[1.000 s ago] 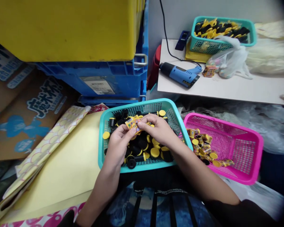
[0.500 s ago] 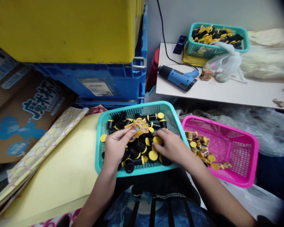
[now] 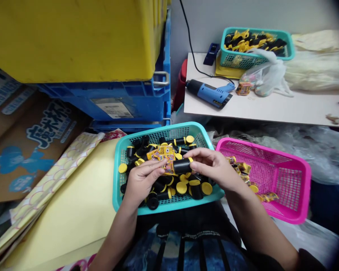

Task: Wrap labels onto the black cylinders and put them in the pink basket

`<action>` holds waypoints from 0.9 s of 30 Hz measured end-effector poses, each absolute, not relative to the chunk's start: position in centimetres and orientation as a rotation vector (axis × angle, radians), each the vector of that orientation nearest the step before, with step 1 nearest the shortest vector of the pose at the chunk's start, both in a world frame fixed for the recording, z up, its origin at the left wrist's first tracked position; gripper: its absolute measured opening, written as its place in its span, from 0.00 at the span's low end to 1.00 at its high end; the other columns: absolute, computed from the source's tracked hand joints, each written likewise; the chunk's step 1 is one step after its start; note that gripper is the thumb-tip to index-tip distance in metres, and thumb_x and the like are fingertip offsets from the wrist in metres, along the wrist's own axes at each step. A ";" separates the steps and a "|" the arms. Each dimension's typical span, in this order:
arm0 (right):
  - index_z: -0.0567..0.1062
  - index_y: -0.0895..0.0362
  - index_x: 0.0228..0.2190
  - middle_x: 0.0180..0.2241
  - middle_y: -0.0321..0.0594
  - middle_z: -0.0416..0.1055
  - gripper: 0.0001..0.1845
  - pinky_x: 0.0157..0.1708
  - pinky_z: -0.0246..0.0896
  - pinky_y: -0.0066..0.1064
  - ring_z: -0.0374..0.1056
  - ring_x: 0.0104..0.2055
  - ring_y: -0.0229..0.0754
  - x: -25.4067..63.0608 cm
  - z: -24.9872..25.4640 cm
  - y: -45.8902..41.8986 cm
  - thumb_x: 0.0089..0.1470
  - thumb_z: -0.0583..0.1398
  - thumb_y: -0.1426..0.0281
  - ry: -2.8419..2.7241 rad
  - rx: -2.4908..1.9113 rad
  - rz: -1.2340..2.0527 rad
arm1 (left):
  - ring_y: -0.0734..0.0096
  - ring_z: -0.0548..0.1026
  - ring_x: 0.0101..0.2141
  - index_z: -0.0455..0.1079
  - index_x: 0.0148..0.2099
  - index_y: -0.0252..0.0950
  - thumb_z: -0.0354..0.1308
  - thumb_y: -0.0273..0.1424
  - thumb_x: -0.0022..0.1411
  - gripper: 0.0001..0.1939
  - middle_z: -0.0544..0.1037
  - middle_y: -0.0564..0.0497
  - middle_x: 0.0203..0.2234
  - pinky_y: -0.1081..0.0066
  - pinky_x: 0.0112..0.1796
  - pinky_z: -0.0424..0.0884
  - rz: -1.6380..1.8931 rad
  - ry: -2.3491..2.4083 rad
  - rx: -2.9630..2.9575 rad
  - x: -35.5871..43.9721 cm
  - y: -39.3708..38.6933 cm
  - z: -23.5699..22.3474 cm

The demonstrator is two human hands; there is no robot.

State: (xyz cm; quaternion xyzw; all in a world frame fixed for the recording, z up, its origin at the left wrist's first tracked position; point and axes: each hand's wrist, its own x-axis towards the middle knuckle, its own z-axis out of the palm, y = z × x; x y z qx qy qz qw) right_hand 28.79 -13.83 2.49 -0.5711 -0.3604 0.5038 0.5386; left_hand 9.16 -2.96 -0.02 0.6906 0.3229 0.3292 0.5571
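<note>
Between the thumb and fingers of my left hand [image 3: 141,180] is a printed orange plastic sleeve [image 3: 168,168]. My right hand [image 3: 222,168] pinches the yellow-capped end of a small black cylinder [image 3: 182,166]. The cylinder's other end meets the sleeve; whether it sits inside cannot be made out. Several more orange sleeves [image 3: 164,151] lie just beyond the left fingers. Both hands are above a turquoise basket [image 3: 116,188], where many loose black cylinders with yellow caps [image 3: 197,190] lie in a heap.
On the right, a pink basket [image 3: 304,184] contains sleeved cylinders [image 3: 244,167]. A white table [image 3: 296,109] behind carries a blue heat gun [image 3: 211,94], a plastic bag [image 3: 274,77] and another turquoise basket [image 3: 234,60] of black and yellow parts. Stacked blue crates [image 3: 138,94] and a carton [image 3: 45,150] stand left.
My right hand has lifted a black cylinder out of the heap and brought it to the sleeve in my left hand. The view has shifted slightly.
</note>
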 end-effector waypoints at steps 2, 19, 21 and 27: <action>0.75 0.59 0.37 0.26 0.36 0.68 0.19 0.25 0.57 0.24 0.62 0.25 0.33 28.9 2.6 -13.8 0.45 0.66 0.60 -0.865 -1.383 1.244 | 0.63 0.80 0.36 0.79 0.39 0.45 0.65 0.35 0.54 0.09 0.83 0.48 0.36 0.66 0.42 0.76 0.768 0.735 1.656 9.2 -2.9 0.1; 0.77 0.53 0.42 0.46 0.42 0.69 0.17 0.49 0.63 0.32 0.67 0.47 0.40 26.0 0.2 -13.5 0.51 0.65 0.60 -0.918 -1.223 1.111 | 0.61 0.79 0.41 0.80 0.36 0.41 0.72 0.27 0.42 0.15 0.82 0.48 0.37 0.65 0.46 0.75 0.758 0.707 1.498 10.3 -4.3 1.1; 0.74 0.51 0.47 0.47 0.42 0.69 0.21 0.50 0.63 0.33 0.67 0.48 0.40 25.6 0.1 -13.3 0.53 0.63 0.57 -0.765 -1.097 1.295 | 0.63 0.79 0.39 0.80 0.37 0.41 0.72 0.26 0.41 0.16 0.82 0.50 0.36 0.68 0.42 0.76 0.769 0.704 1.376 10.5 -4.7 1.0; 0.73 0.54 0.43 0.45 0.41 0.71 0.22 0.43 0.65 0.27 0.69 0.42 0.36 24.8 0.3 -12.4 0.49 0.66 0.57 -0.565 -0.869 1.552 | 0.68 0.80 0.35 0.79 0.37 0.40 0.74 0.27 0.40 0.17 0.82 0.51 0.34 0.73 0.38 0.77 0.752 0.642 1.151 10.6 -5.1 0.4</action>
